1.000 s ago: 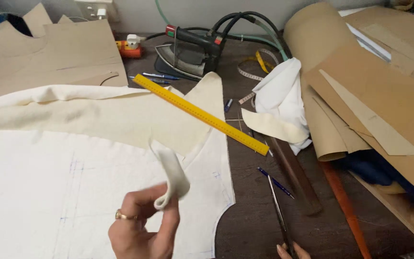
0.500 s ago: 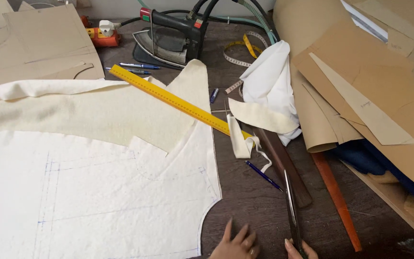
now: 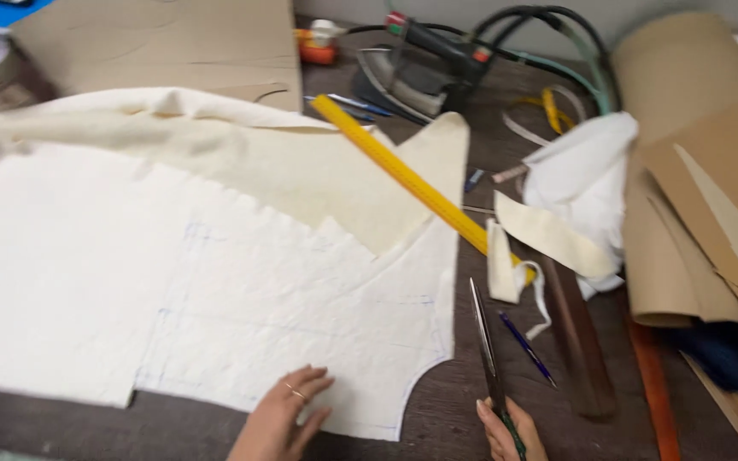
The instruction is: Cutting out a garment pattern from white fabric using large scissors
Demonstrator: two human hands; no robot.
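Left hand (image 3: pixel 282 417) open, fingers spread flat on cream fabric (image 3: pixel 241 290) | right hand (image 3: pixel 510 434) gripping scissors (image 3: pixel 486 350) | yellow ruler (image 3: pixel 412 183) beyond.

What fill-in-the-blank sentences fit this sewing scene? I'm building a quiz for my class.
1. The right hand holds long ____.
2. The left hand lies flat on the cream ____.
3. The long ruler across the fabric is ____ in colour.
4. The iron rests at the table's ____ edge.

Missing words: scissors; fabric; yellow; far
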